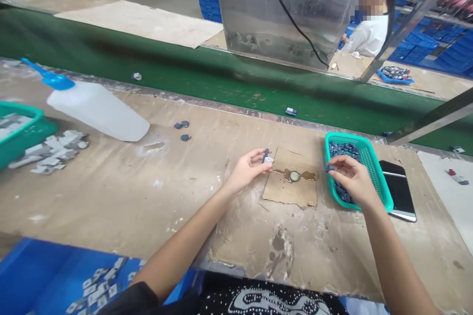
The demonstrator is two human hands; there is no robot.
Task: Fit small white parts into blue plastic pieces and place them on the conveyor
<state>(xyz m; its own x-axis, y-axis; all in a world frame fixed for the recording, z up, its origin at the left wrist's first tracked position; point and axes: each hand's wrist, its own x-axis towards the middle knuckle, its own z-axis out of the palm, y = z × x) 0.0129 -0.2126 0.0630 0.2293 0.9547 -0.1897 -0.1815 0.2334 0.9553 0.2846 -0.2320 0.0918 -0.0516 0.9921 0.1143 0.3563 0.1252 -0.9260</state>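
My left hand [249, 170] pinches a small part [266, 156] with a white block end and a dark blue end. It hovers beside a cardboard piece [284, 194] on the bench. On that cardboard sits a bottle cap [294, 176] in a streak of brown liquid. Over the left rim of a green basket [382, 189], my right hand [349, 177] has its fingertips closed on a small dark blue piece [330, 168]. Many similar dark blue pieces [343, 150] lie in the basket.
A white bottle [98, 108] with a blue top lies at left. Nearby are a green basket [40, 130] and white-grey parts [55, 152]. A black phone-like slab [399, 192] lies right. A blue bin [48, 266] is below the bench edge. Another person [369, 34] sits beyond the green conveyor [221, 86].
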